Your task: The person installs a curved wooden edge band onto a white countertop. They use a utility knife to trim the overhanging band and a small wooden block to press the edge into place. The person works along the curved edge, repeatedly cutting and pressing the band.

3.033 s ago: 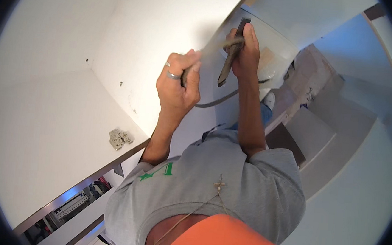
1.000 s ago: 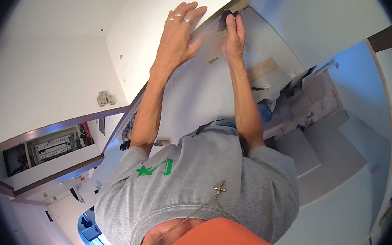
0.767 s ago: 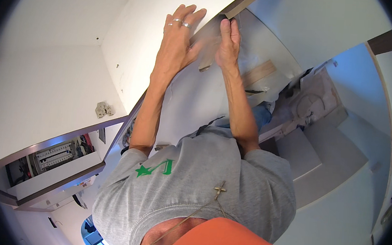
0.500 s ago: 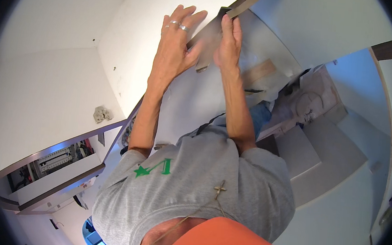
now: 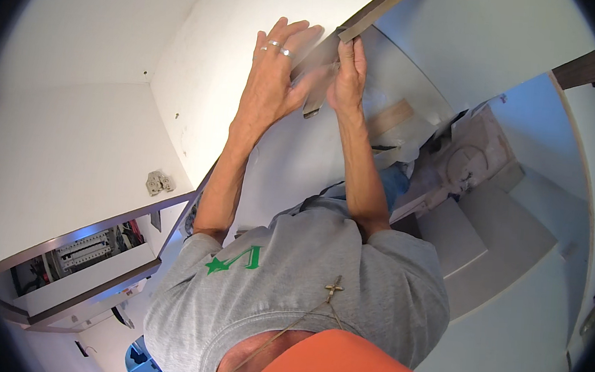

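Observation:
A grey-brown edging strip (image 5: 375, 14) runs along the edge of a white panel (image 5: 256, 4). My right hand (image 5: 349, 78) is closed at the strip's end, thumb and fingertips pinching there; a small dark piece shows beside the fingertips, its kind unclear. My left hand (image 5: 271, 75), with rings on two fingers, lies over the white panel with its fingers stretched out and thumb pointing toward the right hand. Between the two hands a loose, blurred strip end (image 5: 311, 108) hangs down at the panel edge.
A metal hinge (image 5: 159, 183) is fixed to the white panel at left. Below it, an open recess shows an electrical breaker box (image 5: 86, 250). At right are grey boards (image 5: 451, 236) and a cluttered shelf (image 5: 471, 154). A blue object (image 5: 140, 362) stands at lower left.
Both hands have shifted slightly down in the picture, along with the panel edge and the strip. The left hand stays outstretched and the right stays closed at the strip.

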Demonstrator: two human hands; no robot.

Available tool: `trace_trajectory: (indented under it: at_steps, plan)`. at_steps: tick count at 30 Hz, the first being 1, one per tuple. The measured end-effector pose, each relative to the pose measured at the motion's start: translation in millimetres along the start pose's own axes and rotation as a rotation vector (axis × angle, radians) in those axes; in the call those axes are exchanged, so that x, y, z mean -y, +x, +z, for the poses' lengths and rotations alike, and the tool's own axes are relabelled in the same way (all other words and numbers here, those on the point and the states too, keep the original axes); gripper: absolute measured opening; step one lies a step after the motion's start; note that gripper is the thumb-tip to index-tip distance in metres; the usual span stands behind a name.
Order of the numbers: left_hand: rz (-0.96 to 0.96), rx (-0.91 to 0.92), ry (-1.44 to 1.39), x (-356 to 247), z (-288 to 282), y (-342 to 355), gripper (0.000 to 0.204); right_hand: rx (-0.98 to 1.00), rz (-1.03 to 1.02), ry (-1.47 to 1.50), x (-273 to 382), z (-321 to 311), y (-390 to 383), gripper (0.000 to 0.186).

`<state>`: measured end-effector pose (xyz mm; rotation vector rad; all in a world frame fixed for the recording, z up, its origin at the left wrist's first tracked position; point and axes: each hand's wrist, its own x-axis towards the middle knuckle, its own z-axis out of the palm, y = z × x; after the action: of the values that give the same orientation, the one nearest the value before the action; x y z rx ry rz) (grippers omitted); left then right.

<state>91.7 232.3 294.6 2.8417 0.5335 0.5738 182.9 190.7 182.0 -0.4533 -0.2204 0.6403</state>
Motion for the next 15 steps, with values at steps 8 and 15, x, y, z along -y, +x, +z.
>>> trace_trajectory:
  at_steps: [8,15]
  plan:
    - [0.126,-0.079,0.042,-8,10,19,0.039,-0.017,0.03,0.048,13,5,7,0.032]
    - [0.165,-0.032,0.207,-20,18,40,0.027,-0.034,0.089,0.029,11,-3,-2,0.03]
